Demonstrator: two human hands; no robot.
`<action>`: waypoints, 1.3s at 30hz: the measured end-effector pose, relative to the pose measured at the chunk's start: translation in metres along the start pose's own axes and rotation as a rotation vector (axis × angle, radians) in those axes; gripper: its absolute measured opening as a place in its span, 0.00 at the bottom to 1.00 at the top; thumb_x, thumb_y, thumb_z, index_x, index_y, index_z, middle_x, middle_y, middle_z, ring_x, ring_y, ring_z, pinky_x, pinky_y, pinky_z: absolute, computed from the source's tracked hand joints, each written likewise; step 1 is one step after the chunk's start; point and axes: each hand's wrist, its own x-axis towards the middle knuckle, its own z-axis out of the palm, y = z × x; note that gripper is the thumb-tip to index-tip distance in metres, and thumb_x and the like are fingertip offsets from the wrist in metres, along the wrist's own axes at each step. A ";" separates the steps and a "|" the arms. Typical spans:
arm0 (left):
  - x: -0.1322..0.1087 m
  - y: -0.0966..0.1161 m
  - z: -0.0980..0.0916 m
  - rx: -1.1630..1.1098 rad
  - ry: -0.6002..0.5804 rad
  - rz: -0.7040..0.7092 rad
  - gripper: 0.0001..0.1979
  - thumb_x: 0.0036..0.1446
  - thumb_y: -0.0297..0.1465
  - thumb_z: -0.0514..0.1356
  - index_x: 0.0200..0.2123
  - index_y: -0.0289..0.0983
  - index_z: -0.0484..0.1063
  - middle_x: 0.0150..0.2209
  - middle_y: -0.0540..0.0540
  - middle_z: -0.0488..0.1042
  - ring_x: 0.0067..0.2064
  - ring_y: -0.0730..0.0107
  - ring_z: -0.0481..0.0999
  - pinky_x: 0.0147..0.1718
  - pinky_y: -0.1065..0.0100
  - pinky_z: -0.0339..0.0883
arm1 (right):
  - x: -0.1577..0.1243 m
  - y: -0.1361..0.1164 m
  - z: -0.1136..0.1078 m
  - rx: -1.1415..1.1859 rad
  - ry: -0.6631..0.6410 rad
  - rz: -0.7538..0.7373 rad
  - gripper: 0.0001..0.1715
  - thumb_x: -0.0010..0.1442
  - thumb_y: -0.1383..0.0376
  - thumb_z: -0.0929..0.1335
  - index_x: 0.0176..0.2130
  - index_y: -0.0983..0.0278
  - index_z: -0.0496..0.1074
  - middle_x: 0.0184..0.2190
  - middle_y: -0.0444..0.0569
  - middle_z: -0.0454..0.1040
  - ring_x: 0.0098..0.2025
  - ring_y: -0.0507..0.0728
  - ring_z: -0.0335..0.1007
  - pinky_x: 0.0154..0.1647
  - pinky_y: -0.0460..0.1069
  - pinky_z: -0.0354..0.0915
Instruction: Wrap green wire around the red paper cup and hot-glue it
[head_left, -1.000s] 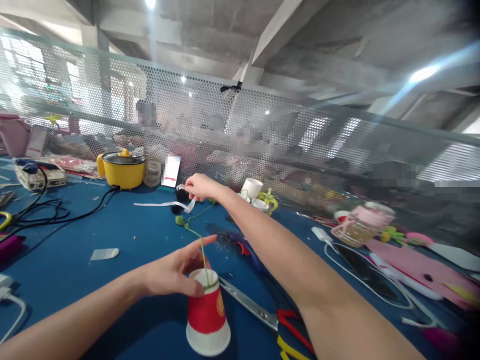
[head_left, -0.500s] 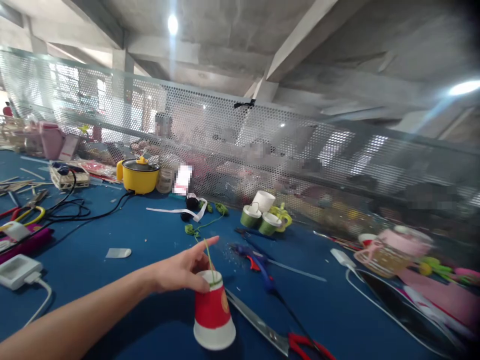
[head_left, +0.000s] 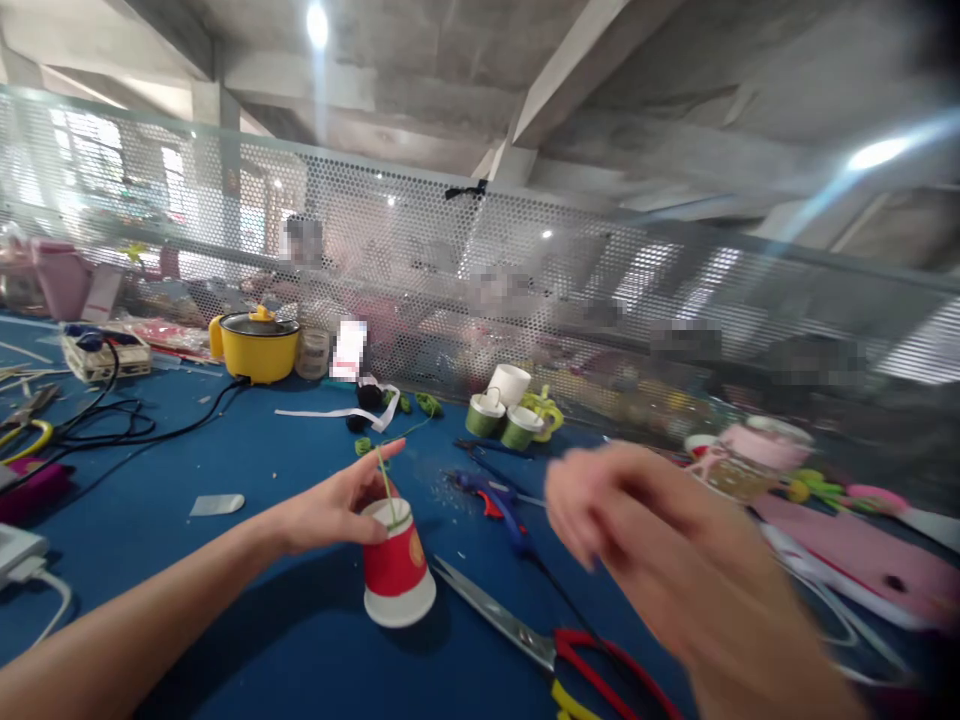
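Note:
An upside-down red and white paper cup [head_left: 395, 570] is gripped at its narrow upper end by my left hand [head_left: 346, 512], thumb on the near side. Green yarn [head_left: 385, 472] rises from the cup's top, passes my left index finger, and trails back over the table. My right hand [head_left: 630, 530], smeared by motion, hangs in the air to the right; its fingers look curled, but what is in them cannot be made out. Between the hands lie a blue glue gun [head_left: 501, 505] and large scissors [head_left: 510, 625] with red and yellow handles.
Behind stand green-wrapped small cups [head_left: 486, 412], a yellow electric pot [head_left: 259, 350] and a perforated screen [head_left: 390, 240]. Black cables [head_left: 127, 425] run at left. A pink-topped jar [head_left: 750, 465] stands at right. A clear plastic piece [head_left: 217, 504] lies left of my forearm.
My right hand has come into view from the right. My left hand still holds the cup. The whole view has shifted, so things sit further left and slightly higher.

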 end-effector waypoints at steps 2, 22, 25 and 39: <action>-0.001 -0.002 -0.003 0.020 -0.001 0.006 0.49 0.42 0.27 0.64 0.64 0.43 0.41 0.40 0.47 0.65 0.42 0.62 0.66 0.41 0.59 0.60 | 0.012 -0.007 -0.007 -0.266 0.031 0.199 0.10 0.58 0.60 0.62 0.29 0.61 0.67 0.23 0.44 0.70 0.25 0.53 0.65 0.28 0.49 0.61; 0.001 -0.002 -0.016 0.009 -0.004 0.038 0.42 0.46 0.30 0.67 0.61 0.43 0.49 0.43 0.45 0.66 0.47 0.61 0.66 0.47 0.57 0.58 | 0.008 0.007 0.010 0.021 -0.186 0.766 0.05 0.49 0.68 0.64 0.31 0.64 0.67 0.19 0.40 0.65 0.22 0.50 0.62 0.23 0.45 0.58; 0.002 -0.006 -0.016 -0.019 0.026 0.052 0.41 0.46 0.31 0.67 0.61 0.44 0.50 0.44 0.45 0.66 0.48 0.60 0.66 0.49 0.56 0.57 | 0.015 -0.011 0.010 0.300 -0.103 0.766 0.10 0.50 0.60 0.68 0.27 0.65 0.67 0.21 0.41 0.65 0.22 0.48 0.60 0.22 0.44 0.57; 0.007 -0.017 -0.026 -0.082 0.043 0.096 0.38 0.49 0.32 0.67 0.60 0.44 0.53 0.49 0.43 0.68 0.52 0.58 0.66 0.52 0.54 0.55 | -0.005 -0.040 0.032 0.280 -0.231 0.523 0.15 0.53 0.56 0.67 0.32 0.66 0.70 0.15 0.40 0.65 0.17 0.49 0.59 0.18 0.45 0.60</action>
